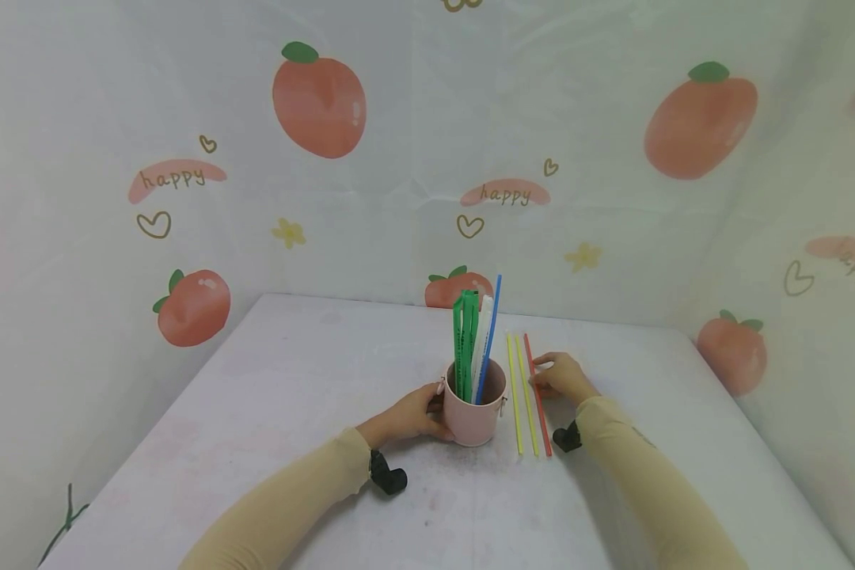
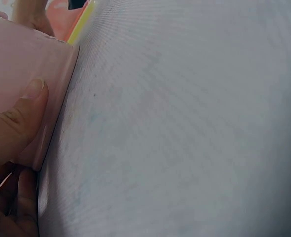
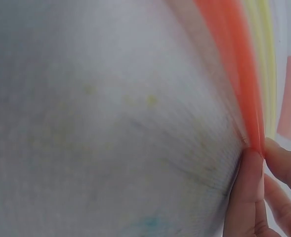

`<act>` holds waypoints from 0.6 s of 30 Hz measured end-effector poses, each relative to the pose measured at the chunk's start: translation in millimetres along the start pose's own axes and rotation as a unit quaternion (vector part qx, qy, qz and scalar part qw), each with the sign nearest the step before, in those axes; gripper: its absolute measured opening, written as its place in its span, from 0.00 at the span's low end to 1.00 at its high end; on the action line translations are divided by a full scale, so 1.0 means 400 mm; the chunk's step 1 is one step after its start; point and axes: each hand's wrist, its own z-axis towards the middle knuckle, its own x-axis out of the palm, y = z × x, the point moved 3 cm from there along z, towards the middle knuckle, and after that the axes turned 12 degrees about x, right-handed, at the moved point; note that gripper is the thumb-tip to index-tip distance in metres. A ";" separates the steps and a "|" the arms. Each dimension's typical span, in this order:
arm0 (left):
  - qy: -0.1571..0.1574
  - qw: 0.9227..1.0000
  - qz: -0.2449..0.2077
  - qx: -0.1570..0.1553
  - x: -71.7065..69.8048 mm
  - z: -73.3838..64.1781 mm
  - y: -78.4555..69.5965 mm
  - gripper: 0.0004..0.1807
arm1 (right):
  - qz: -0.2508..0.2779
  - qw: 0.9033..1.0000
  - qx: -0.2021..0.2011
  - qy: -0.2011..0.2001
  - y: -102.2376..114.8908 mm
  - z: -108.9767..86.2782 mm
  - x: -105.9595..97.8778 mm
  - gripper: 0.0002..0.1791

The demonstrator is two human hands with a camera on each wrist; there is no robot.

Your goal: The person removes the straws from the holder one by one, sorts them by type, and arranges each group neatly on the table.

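A pink bucket [image 1: 470, 425] stands upright on the table, with my left hand [image 1: 409, 416] gripping its left side. In the left wrist view the thumb [image 2: 24, 118] presses the bucket's wall near the base. Green packaged sticks [image 1: 465, 340], a white one [image 1: 481, 336] and a blue straw [image 1: 493, 317] stick up from the bucket. To its right, two yellow straws [image 1: 514, 396] and a red straw [image 1: 542, 419] lie side by side. My right hand [image 1: 566, 378] pinches the red straw between thumb and fingers; the right wrist view shows the fingertips on it.
A pale cloth covers the table [image 1: 313, 364]. Behind it hangs a white curtain [image 1: 399, 158] printed with fruit, hearts and lettering, and it continues along the sides. Each wrist wears a small black camera [image 1: 388, 475]. A dark green cord [image 1: 67, 511] shows at the lower left.
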 end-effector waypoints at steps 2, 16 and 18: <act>-0.001 1.000 -0.002 0.001 0.000 0.000 0.001 0.50 | -0.005 1.000 0.002 -0.003 0.002 0.000 0.001 0.29; -0.001 1.000 -0.001 0.004 0.002 0.002 0.007 0.49 | -0.005 1.000 0.009 -0.008 0.008 -0.012 0.006 0.29; -0.001 1.000 -0.001 0.005 0.002 0.002 0.009 0.49 | -0.004 1.000 0.009 -0.007 0.009 -0.014 0.006 0.29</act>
